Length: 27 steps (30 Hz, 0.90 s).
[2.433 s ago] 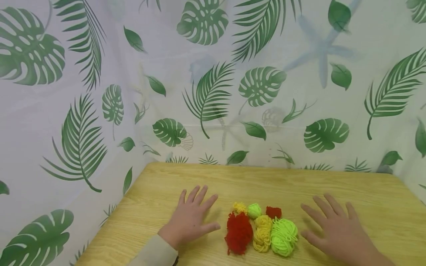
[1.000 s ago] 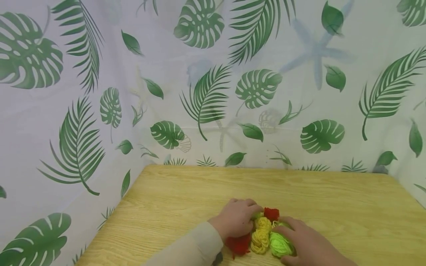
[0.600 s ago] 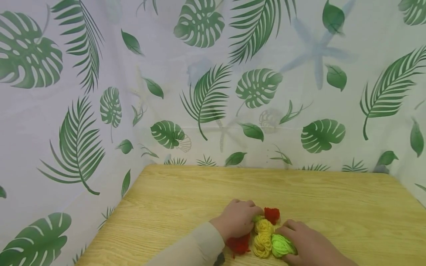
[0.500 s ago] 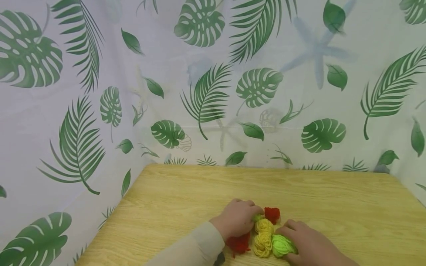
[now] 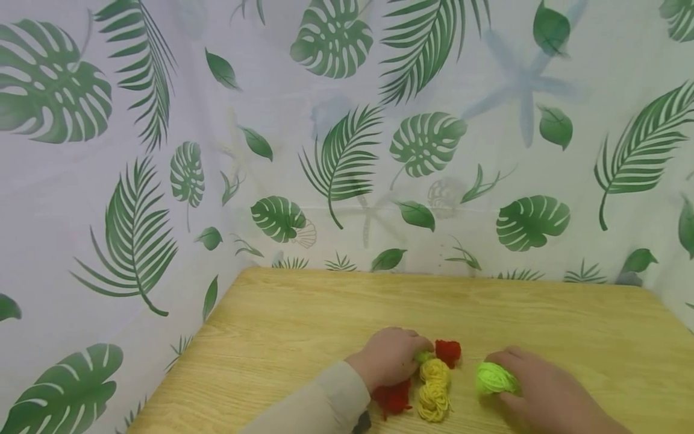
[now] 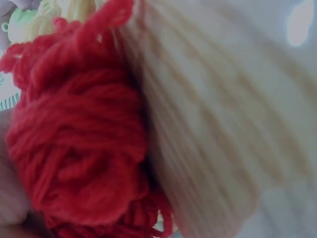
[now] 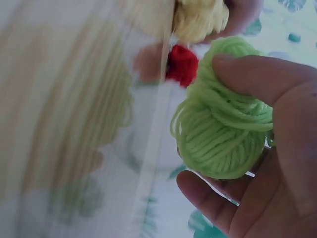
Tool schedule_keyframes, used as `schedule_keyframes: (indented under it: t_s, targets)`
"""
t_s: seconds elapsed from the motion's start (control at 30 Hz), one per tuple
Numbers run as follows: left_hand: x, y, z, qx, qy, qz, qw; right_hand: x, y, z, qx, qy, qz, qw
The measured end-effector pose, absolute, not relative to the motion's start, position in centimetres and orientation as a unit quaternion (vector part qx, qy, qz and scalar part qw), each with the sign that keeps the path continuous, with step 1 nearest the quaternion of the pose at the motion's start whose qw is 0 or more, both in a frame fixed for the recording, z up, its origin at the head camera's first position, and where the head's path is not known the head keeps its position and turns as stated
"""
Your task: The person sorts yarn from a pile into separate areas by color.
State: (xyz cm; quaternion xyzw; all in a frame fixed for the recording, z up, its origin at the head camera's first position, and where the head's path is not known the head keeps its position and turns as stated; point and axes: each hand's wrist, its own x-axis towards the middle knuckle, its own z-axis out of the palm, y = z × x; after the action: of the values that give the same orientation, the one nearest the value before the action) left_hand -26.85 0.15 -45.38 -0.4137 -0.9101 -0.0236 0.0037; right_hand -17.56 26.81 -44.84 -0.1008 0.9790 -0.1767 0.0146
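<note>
My right hand (image 5: pixel 547 389) grips a large neon-green yarn skein (image 5: pixel 496 378), thumb on one side and fingers on the other in the right wrist view. My left hand (image 5: pixel 393 358) reaches across the yarn group, its curled fingers on a small green yarn ball (image 5: pixel 423 357) that shows only partly. Beneath the left wrist lies a large red yarn skein (image 5: pixel 393 398), which fills much of the left wrist view. A two-lobed yellow yarn skein (image 5: pixel 434 392) lies to the right of that hand. The small yellow bundle seen earlier is hidden.
A small red yarn bundle (image 5: pixel 447 352) sits behind the yellow skein. All of it is on a wood-grain table (image 5: pixel 303 301). Leaf-patterned white cloth (image 5: pixel 347 150) closes off the back and the left side.
Both hands have come in from the sides onto the yarn. The right hand has since taken the large green skein away to the right. The left hand has barely moved in the last second.
</note>
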Motion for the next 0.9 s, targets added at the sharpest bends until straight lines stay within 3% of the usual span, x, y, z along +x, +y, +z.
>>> schedule_keyframes:
  t_s: [0.3, 0.77, 0.9]
  targets:
    - [-26.8, 0.2, -45.8, -0.420, -0.907, -0.017, 0.026, -17.6, 33.2, -45.7, -0.087, 0.981, -0.155, -0.075]
    - [-26.9, 0.3, -45.8, -0.415, -0.909, -0.017, 0.013, -18.7, 41.2, -47.3, -0.032, 0.988, -0.131, -0.071]
    - [-26.9, 0.1, -45.7, -0.408, -0.913, -0.028, 0.006, -18.6, 42.0, -48.0, -0.026, 0.984, -0.136, -0.113]
